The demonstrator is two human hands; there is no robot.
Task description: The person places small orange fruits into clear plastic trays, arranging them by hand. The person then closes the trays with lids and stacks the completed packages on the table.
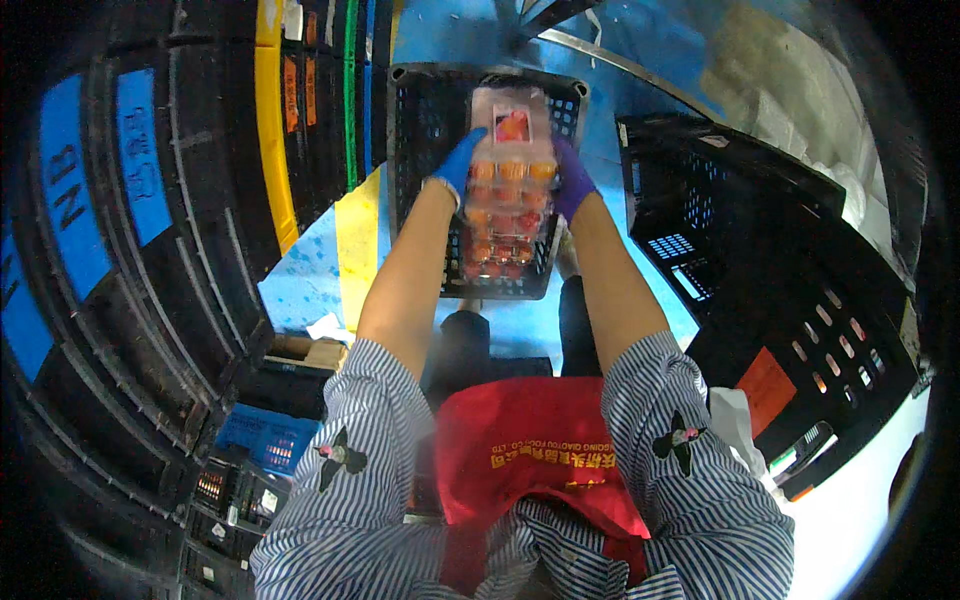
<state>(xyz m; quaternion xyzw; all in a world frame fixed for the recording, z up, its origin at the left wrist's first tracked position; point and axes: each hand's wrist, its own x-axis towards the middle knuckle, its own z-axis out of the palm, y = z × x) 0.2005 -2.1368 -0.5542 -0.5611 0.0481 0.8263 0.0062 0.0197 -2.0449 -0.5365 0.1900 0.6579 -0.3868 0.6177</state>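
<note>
Both my hands grip the sides of a stack of clear plastic packs (512, 202) over a black plastic crate (420, 97). Through the plastic show round red and orange pieces, and the top pack bears a picture label. My left hand (460, 161), in a blue glove, presses on the stack's left side. Against its right side is my right hand (574, 180) in a purple glove. The packs look slightly blurred. I cannot tell whether their underside touches the crate floor. The crate's left part shows its perforated black floor and wall.
Tall stacks of black crates (210, 150) with blue labels line the left side. At right stand more black crates (780, 225), one with an orange label (766, 390). A yellow stripe (356, 240) crosses the blue floor (300, 289). A metal frame (630, 64) lies beyond the crate.
</note>
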